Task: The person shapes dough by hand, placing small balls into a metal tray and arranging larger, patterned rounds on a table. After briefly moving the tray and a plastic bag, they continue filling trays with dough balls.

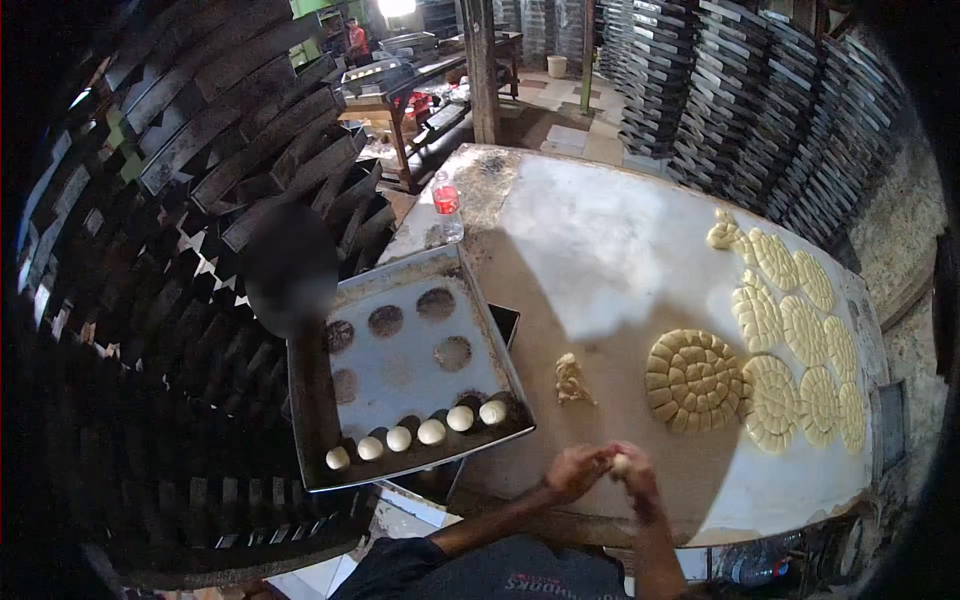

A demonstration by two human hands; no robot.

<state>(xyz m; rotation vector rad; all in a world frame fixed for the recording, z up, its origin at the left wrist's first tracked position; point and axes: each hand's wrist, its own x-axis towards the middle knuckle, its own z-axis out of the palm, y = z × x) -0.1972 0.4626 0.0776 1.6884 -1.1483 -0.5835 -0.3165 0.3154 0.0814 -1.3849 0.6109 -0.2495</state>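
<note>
Near the front edge of the table, my left hand (580, 472) and my right hand (640, 480) meet around a small pale dough ball (621, 464). Fingers of both hands are closed on it, and part of the ball is hidden by them. Ahead of my hands lies a ragged scrap of dough (571, 380). A large round of dough (694, 381), scored into many pieces, rests just beyond my right hand. To my left, a metal tray (410, 464) holds a row of several smooth dough balls (431, 432) along its near side.
More cut dough rounds (801, 330) cover the right side of the worktable (600, 200). A plastic bottle with a red label (445, 196) stands at the far left corner. Stacked metal pans (700, 90) rise behind and at left. Another person (357, 38) is far back.
</note>
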